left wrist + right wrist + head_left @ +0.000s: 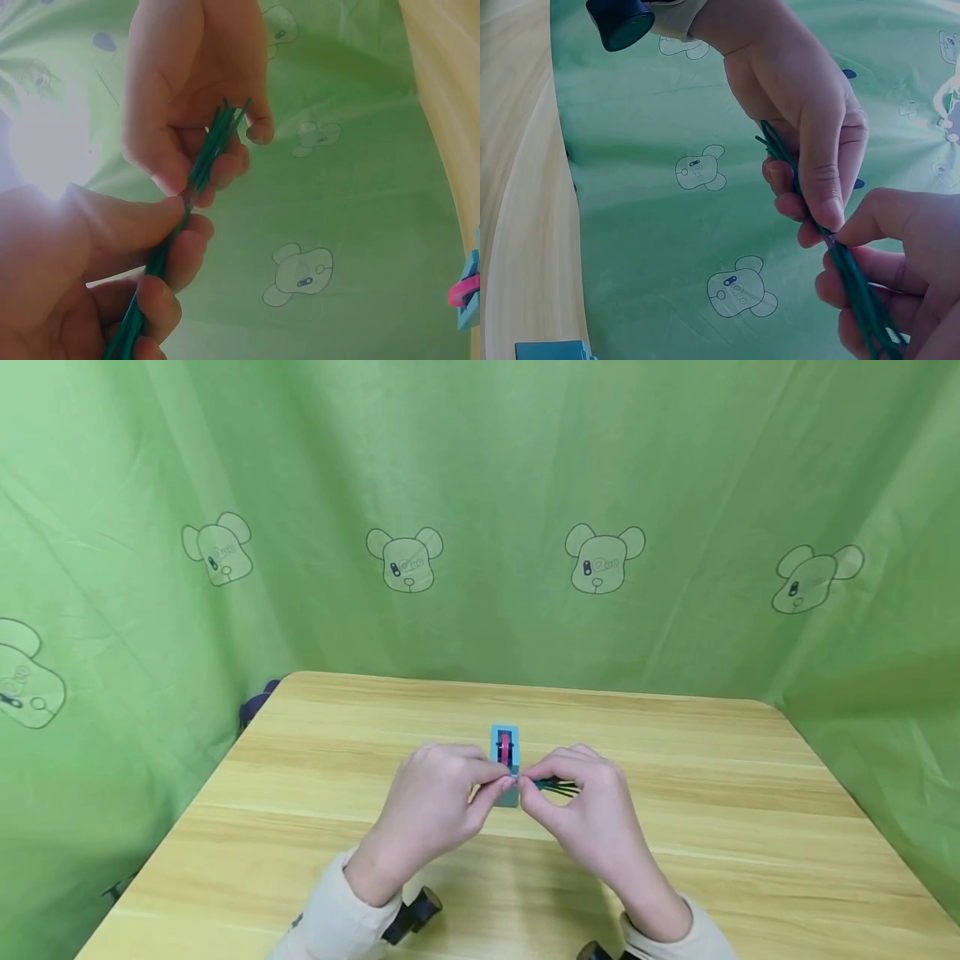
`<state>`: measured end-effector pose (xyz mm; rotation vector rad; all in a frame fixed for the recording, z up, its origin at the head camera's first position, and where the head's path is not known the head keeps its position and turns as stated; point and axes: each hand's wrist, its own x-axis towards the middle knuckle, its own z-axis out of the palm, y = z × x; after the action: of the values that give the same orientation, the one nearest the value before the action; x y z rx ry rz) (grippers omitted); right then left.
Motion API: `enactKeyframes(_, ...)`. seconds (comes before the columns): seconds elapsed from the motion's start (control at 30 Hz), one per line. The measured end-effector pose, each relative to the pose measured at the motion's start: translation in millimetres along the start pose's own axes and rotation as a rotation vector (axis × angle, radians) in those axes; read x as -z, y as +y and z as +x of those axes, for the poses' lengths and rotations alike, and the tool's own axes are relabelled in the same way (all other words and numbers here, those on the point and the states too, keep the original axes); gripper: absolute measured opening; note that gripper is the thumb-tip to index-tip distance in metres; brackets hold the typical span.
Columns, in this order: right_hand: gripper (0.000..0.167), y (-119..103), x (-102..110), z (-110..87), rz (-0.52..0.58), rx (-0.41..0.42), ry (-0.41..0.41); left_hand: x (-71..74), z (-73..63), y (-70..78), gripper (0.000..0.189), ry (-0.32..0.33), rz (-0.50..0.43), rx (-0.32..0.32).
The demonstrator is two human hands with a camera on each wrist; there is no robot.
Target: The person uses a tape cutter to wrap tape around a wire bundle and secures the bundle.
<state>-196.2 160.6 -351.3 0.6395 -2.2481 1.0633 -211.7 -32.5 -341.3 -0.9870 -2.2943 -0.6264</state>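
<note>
Both hands meet over the table around a bundle of thin dark green strands (214,146). The left hand (438,789) holds one length of it, thumb and fingers curled round the strands. Opposite, the right hand (588,810) pinches the bundle right beside the left fingertips, and loose ends stick out past its palm. Between the two sets of fingertips a small clear, shiny band (830,238) shows on the strands; it looks like a piece of tape. Just beyond the hands stands a blue tape dispenser (516,745) with a pink core (505,748), its near end partly hidden by fingers.
The wood-grain table (675,743) reaches away to a green curtain (495,460) printed with bear heads, which encloses the back and sides. Black wrist mounts (414,912) sit at both sleeves. A dark purple object (257,703) shows beyond the table's left edge.
</note>
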Motion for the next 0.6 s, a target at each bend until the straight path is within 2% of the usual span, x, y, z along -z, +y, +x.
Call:
enactKeyframes(0.17, 0.013, 1.1, 2.5, 0.9, -0.031, -0.001, -0.020, -2.2, -0.1, -0.3, 0.007, 0.010, 0.051, -0.033)
enactKeyframes(0.43, 0.006, 2.3, 6.2, 2.7, 0.060, -0.209, -0.199, -3.2, -0.6, -0.8, 0.006, 0.035, 0.060, -0.052)
enactKeyframes(0.6, 0.006, 3.1, 5.4, 2.9, 0.072, -0.220, -0.206, -3.1, -0.2, -0.6, 0.006, 0.023, 0.049, -0.029)
